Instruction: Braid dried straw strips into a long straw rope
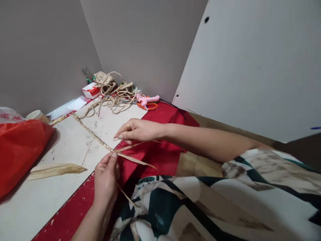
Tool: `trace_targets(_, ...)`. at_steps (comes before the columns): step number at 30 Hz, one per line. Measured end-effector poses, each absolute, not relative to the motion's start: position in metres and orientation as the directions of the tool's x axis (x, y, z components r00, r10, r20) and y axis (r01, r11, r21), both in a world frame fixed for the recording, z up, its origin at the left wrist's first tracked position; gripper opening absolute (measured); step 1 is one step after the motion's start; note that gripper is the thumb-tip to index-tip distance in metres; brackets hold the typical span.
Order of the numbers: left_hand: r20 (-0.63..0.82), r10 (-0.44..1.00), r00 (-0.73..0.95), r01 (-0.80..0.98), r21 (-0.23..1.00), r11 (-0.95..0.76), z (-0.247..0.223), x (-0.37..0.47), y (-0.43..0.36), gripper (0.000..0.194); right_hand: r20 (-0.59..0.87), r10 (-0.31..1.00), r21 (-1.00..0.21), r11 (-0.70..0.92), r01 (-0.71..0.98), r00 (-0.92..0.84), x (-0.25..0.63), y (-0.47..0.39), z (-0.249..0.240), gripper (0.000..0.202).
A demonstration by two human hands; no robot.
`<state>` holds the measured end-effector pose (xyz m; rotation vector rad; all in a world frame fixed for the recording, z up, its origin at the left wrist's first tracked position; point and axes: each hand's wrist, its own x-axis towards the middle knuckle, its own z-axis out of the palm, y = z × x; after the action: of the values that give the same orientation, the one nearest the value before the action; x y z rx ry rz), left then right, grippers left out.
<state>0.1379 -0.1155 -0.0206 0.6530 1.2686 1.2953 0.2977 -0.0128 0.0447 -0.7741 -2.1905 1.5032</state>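
Observation:
A thin braided cord of straw-coloured husk (94,134) runs across the pale board to its working end. My left hand (106,172) pinches that end between thumb and forefinger. Loose husk strands (136,160) fan out from the pinch to the right, and one hangs down towards my lap. Just above and to the right of it is my right hand (137,130), fingers curled and thumb close to the forefinger; whatever lies between its fingertips does not show. One strand passes beneath this hand. A wide dry husk leaf (59,170) lies on the board to the left.
On the pale board (67,145) at the back lie a tangle of cord (122,97), a pink glue gun (147,99), orange-handled scissors (151,107) and a red-white box (91,90). A red bag (22,150) stands left. Grey panels (140,43) rise behind.

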Motion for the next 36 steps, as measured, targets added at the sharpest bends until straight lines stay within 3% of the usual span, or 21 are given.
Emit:
trace_targets(3,-0.315,0.932,-0.182,-0.311,0.917,0.249,-0.022,0.138,-0.115,0.028,-0.052,0.642,-0.981,0.112,0.160,-0.765,0.302,-0.020,0.027,0.024)
trace_targets(7,-0.298,0.938,-0.178,-0.263,0.933,0.246,-0.024,0.136,-0.114,0.028,-0.025,0.674,-0.997,0.038,0.068,-0.738,0.299,-0.026,0.011,0.004)
trace_targets(12,-0.292,0.938,-0.189,-0.238,0.940,0.245,-0.024,0.136,-0.113,0.027,0.102,0.696,-0.973,0.218,0.075,-0.711,0.295,-0.026,0.004,0.006)
trace_targets(16,-0.291,0.936,-0.200,-0.221,0.944,0.246,-0.021,0.138,-0.114,0.026,0.192,0.703,-0.865,0.452,0.220,-0.685,0.292,-0.029,0.006,0.015)
trace_targets(20,-0.298,0.932,-0.208,-0.214,0.943,0.254,-0.019,0.139,-0.115,0.027,0.242,0.669,-0.773,0.571,0.277,-0.703,0.290,-0.032,0.008,0.020)
trace_targets(28,-0.312,0.925,-0.216,-0.214,0.940,0.267,-0.019,0.140,-0.115,0.028,0.249,0.760,-0.924,0.372,0.089,-0.600,0.290,-0.040,0.000,0.012)
trace_targets(36,-0.317,0.925,-0.209,-0.205,0.939,0.275,-0.018,0.139,-0.116,0.028,0.266,0.790,-0.853,0.460,0.247,-0.553,0.287,-0.043,-0.011,0.015)
